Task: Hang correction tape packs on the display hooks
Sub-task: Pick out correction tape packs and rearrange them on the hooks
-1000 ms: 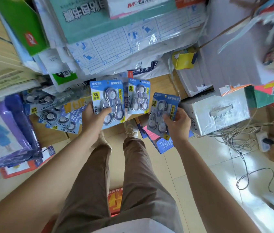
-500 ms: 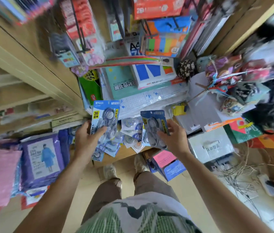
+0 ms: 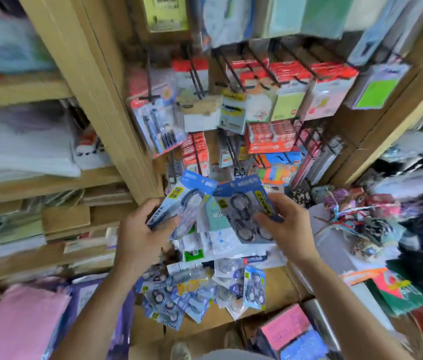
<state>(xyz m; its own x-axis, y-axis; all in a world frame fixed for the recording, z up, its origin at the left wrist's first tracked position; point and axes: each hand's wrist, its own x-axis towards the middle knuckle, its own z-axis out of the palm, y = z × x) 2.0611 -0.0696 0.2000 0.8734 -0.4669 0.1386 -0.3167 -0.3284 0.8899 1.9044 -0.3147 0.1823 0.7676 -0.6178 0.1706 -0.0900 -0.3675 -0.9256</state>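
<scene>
The tan wooden shelving upright and the peg wall beside it fill most of what I see. The peg wall's black wire display hooks are crowded with red-topped stationery cards, which is why I stand close and look up: I need a prong with room on it.

Below, on the brown cardboard box top, lies my loose heap of blue carded correction tape packs. They lie flat and overlapping, so I can grab from them without sorting.

My left hand and right hand are up between heap and hooks, each carrying stock. The left fingers are curled round the long edge of a pale blue blister pack with a yellow corner tag, with the thumb across its face. There may be more than one pack fanned in that grip, but the blur stops me counting.

The right hand pinches a darker blue blister pack showing round tape reels, thumb on the front and fingers behind its lower corner. I hold both packs low down so that their top edges, the ends meant for hanging, are left free and point toward the hooks.

Both packs are near the lowest row of hooks and touch none of them. As I judge it, the next move is to bring one top edge to the tip of a lower prong and thread it on.
</scene>
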